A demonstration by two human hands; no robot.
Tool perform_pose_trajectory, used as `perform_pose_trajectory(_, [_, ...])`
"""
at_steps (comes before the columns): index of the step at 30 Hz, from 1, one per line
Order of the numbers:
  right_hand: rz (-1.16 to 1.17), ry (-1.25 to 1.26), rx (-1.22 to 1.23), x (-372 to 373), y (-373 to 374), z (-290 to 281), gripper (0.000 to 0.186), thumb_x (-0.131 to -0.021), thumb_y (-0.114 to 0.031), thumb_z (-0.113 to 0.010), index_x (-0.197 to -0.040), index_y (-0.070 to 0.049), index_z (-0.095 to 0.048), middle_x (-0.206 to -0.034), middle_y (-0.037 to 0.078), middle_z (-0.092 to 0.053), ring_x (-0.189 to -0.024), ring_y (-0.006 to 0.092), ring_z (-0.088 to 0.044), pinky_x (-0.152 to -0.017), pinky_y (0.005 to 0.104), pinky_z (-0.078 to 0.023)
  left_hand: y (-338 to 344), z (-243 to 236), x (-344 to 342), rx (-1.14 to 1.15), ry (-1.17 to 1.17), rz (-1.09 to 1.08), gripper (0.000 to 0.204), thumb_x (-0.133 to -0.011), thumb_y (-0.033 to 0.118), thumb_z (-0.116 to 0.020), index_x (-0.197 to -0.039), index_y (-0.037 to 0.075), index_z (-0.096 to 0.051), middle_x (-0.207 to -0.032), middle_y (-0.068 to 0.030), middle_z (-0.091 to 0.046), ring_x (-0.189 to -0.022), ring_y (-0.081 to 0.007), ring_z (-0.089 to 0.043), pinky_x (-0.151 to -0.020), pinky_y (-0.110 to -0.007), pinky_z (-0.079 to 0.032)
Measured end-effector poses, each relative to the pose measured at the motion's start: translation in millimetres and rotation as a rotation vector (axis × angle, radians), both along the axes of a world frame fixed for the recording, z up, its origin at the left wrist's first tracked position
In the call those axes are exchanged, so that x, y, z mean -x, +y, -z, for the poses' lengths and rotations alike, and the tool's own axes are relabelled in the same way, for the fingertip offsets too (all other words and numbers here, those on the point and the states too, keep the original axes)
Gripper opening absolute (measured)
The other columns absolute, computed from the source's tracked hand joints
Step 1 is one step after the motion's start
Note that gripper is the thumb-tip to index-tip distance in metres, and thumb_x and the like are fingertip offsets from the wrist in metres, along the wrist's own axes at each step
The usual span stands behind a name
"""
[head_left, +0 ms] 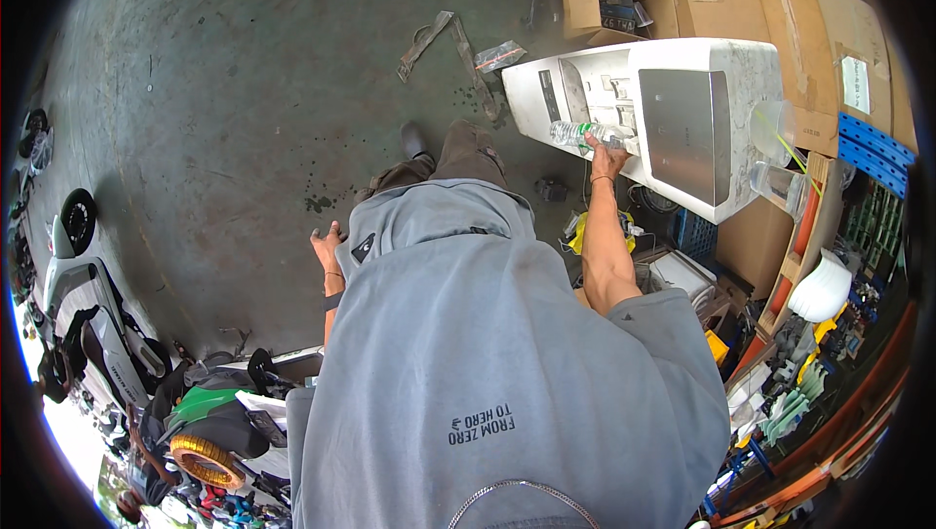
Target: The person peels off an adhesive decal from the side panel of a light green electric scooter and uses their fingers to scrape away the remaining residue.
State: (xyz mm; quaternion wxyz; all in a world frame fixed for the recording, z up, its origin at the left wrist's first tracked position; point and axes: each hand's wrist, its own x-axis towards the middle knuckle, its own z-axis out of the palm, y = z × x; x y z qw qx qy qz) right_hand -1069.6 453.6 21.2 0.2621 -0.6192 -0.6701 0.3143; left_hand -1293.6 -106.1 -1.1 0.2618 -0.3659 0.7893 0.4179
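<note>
Bottle (573, 133), clear plastic: one, lengthwise across the front recess of the dispenser (682, 124). Right hand (606, 156): fingers clamped on the bottle's right end. Dispenser: white, grey panel. Carton (583, 8): open-topped, beside the dispenser. Bag (500, 56): clear, on the floor (263, 61). Left hand (330, 244): beside the shirt (429, 314), fingers apart, loosely curled.

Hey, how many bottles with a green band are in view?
1: the bottle in your right grip, by the white machine. Others may be hidden in the clutter.
</note>
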Motion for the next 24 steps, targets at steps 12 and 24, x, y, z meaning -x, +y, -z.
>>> perform_pose_trajectory(12, [0.046, 0.056, 0.056, 4.4, -3.9, -4.0, 0.100, -0.056, -0.018, -0.089, -0.133, 0.013, -0.033, -0.132, 0.029, -0.046, -0.123, 0.0383, -0.046, -0.107, 0.0374, -0.033, -11.0, 6.9, -0.2, -0.020, -0.003, 0.006, 0.076, -0.086, 0.020, -0.072, -0.141, -0.003, -0.025, -0.091, -0.0156, -0.066, -0.073, -0.0208, -0.067, -0.063, -0.033, -0.054])
perform_pose_trajectory(24, [0.025, 0.105, -0.015, -10.7, 9.7, 27.1, 0.080, -0.057, -0.005, -0.086, -0.124, 0.012, -0.044, -0.121, 0.020, -0.057, -0.109, 0.0302, -0.056, -0.100, 0.0347, -0.041, -17.0, 16.3, -7.2, -0.040, 0.017, 0.009, 0.079, -0.086, 0.022, -0.072, -0.141, -0.006, -0.023, -0.096, -0.0182, -0.065, -0.074, -0.0210, -0.067, -0.066, -0.034, -0.054])
